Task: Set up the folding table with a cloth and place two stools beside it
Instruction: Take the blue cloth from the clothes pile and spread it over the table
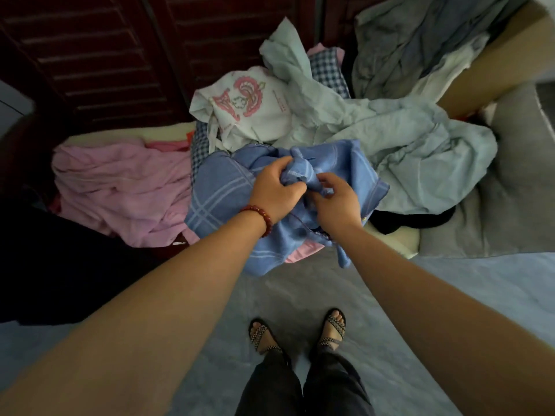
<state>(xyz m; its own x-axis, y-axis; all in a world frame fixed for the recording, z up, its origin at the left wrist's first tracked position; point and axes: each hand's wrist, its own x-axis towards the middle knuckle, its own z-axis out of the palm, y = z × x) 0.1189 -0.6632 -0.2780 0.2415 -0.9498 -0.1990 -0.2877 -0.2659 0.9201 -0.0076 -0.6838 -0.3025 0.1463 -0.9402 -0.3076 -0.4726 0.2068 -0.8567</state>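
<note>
dark wood louvred doors [105, 55] across the back, and in front of them a big heap of laundry. biggest piece on it, a pale green-grey sheet [420, 163], crumpled over the right half. left of that, a pink cloth [120, 187] lying rumpled. and there's the one that matters, the blue cloth [216, 199] with pale check lines, at the near edge of the heap, between the pink and the pale sheet, its lower end hanging down towards the floor. behind it a white cloth [255, 106] with a pink printed motif and lines of small red writing, too small to read.

now the hands, both right on the blue cloth. left hand [274, 190] has its fingers curled tight round a bunched-up fold near the cloth's middle. right hand [336, 202] just beside it, almost touching, thumb and fingers pinching another fold of the same cloth. the cloth spreads out under and around both hands. smallest of all, a red bead bracelet [261, 216] on the left wrist.
</note>
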